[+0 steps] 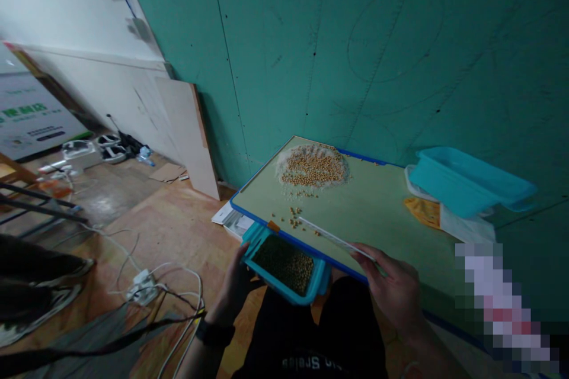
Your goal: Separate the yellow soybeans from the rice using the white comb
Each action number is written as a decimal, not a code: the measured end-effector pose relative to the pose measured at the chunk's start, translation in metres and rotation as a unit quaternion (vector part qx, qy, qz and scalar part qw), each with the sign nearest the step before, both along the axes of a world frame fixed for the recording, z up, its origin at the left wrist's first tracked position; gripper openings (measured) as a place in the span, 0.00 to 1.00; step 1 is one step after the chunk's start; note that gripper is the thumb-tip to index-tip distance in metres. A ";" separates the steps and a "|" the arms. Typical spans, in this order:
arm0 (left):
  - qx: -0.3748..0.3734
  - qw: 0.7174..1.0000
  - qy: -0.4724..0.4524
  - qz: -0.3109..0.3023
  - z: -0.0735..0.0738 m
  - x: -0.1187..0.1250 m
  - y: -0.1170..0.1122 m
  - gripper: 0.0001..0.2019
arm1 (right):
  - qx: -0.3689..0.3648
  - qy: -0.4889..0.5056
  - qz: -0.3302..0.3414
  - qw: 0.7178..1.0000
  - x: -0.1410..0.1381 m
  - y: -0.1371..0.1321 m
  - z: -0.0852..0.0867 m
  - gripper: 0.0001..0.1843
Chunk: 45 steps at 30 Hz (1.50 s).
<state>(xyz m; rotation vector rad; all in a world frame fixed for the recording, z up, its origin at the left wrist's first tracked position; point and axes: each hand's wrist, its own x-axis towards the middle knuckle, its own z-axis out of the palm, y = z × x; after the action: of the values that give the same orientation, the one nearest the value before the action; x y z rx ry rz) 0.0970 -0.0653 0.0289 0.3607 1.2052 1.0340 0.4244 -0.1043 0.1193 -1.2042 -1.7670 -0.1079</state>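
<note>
My left hand [237,284] grips the left end of a light-blue plastic container [276,285] at the near edge of the table [377,207]. Inside it lie small dark-green grains [271,251] and tan, soybean-like beans [304,266]. A thin white stick [331,238] is held in my right hand [393,287], its far tip close to several loose beans [294,218] on the tabletop. Farther back, a heap of tan beans [315,169] rests on a spread of white grains [282,157].
At the table's right stands a larger light-blue bin [466,180], with a yellow cloth [424,212] beside it. A green wall [311,41] backs the table. White cables and a power strip [143,287] lie on the floor at left, near another person's shoe [48,311].
</note>
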 end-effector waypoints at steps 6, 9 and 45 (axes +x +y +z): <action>0.030 0.999 0.004 -0.011 0.009 0.004 -0.006 0.27 | -0.022 0.025 0.046 0.998 -0.025 -0.028 0.000 0.12; 0.021 1.000 0.005 -0.015 0.012 0.005 -0.006 0.29 | -0.021 0.039 0.044 0.998 -0.030 -0.028 0.000 0.12; 0.020 0.999 0.024 -0.020 0.006 -0.029 0.015 0.30 | 0.012 0.036 0.154 0.987 -0.075 0.045 0.001 0.14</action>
<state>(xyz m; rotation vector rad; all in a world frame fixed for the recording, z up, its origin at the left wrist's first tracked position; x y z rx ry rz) 0.0683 -0.0504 0.0350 0.4418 1.2156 1.0209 0.3492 -0.0589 0.1201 -0.8949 -1.8602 0.0945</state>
